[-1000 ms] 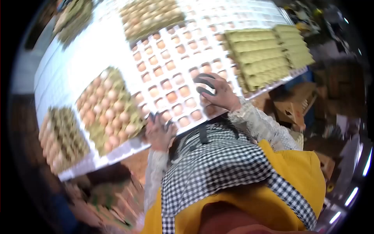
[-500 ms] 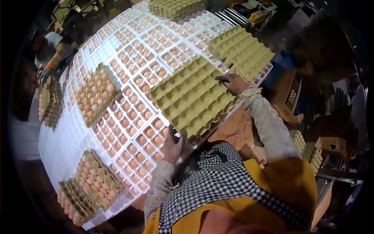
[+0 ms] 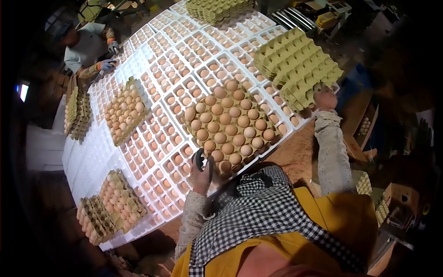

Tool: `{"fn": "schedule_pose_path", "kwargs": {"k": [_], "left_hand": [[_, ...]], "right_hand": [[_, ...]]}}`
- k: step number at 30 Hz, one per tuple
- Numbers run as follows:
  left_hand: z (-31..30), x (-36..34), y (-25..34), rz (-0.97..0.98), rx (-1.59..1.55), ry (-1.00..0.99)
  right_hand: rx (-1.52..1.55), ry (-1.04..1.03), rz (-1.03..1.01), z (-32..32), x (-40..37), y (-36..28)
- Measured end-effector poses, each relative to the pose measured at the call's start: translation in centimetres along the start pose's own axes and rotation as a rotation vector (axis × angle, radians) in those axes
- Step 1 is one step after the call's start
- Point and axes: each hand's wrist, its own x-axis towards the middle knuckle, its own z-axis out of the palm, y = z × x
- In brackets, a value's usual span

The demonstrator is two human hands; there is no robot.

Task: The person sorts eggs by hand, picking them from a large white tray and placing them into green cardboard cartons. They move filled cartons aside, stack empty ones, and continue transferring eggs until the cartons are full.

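A pulp egg tray full of brown eggs (image 3: 229,123) lies on the white foam trays in front of me. My left hand (image 3: 201,173) is at its near left corner, dark-tipped fingers apart and holding nothing. To the right, my right hand (image 3: 326,98) grips the near edge of an empty pulp egg tray (image 3: 300,64) on a stack; its fingertips are partly hidden there. White foam trays (image 3: 182,121) with eggs in their cells spread around the full pulp tray.
More pulp trays of eggs stand left (image 3: 124,111) and front left (image 3: 121,201). Another stack of pulp trays (image 3: 219,10) is at the back. Across the table, a person (image 3: 90,51) in gloves works. Cardboard boxes (image 3: 357,122) stand at right.
The empty pulp tray has moved right onto the stack with my right hand, uncovering the full tray of eggs. My left hand has let go of it. The person opposite has both hands over the table.
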Motion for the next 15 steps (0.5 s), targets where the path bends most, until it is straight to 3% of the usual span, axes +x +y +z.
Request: {"fn": "schedule_pose_path", "kwargs": {"k": [1,3,5,6,7,8,10,13,15], "left_hand": [[0.0,-0.4,-0.1,0.085,0.133,0.042],[-0.5,-0.9,-1.6,-0.123,-0.007,0.016],[-0.9,-0.9,-2.1,-0.272,-0.232,-0.071],[-0.4,-0.9,-1.7,-0.254,-0.326,-0.037],[-0.4,-0.3,-3.7,-0.254,-0.339,-0.120],[0.3,-0.1,-1.7,-0.273,-0.440,-0.138],[0.8,1.0,-1.5,-0.329,-0.401,-0.188],[1.6,2.3,-1.3,-0.287,-0.411,-0.138],[1.5,3.2,-4.2,-0.291,-0.395,-0.153]], "right_hand": [[0.019,-0.005,-0.060,0.3,0.2,0.4],[0.051,0.001,-0.170,-1.1,0.7,0.7],[-0.357,-0.278,-0.527,-1.4,1.4,1.4],[-0.361,-0.270,-0.549,-2.9,0.7,1.0],[-0.224,-0.146,-0.451,-5.5,-1.2,-0.5],[-0.026,0.044,-0.387,-8.3,-3.3,-2.3],[0.264,0.123,-0.440,-11.0,-6.9,-6.6],[0.563,-0.394,-0.493,-5.9,-9.0,-13.0],[0.481,-0.562,-0.533,1.7,-10.0,-15.2]]}}
